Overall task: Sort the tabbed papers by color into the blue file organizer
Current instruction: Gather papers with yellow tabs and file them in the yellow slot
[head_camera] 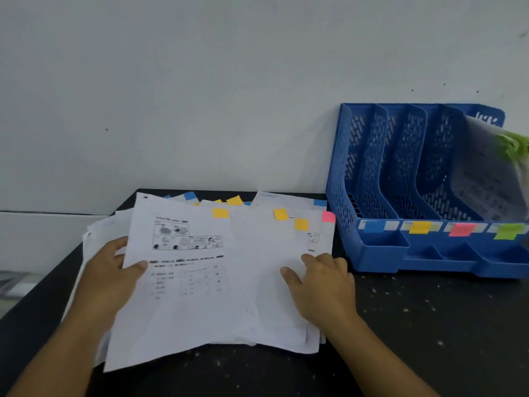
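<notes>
A loose pile of white printed papers [217, 305] with yellow, blue and pink tabs along their far edges lies on the black table. My left hand [111, 279] grips the left edge of the top sheet, a yellow-tabbed page [183, 253] with cartoon drawings, thumb on top. My right hand [323, 285] rests on the pile's right side, fingers bent over the sheets. The blue file organizer [372, 253] stands at the right, its slots labelled blue, yellow, pink and green. A green-tabbed paper [486, 179] leans in the rightmost slot.
A white wall rises right behind the table [429, 325] and organizer. The table's left edge drops off near my left forearm, with a pale ledge [43, 236] beyond it. The three left slots of the organizer hold no papers.
</notes>
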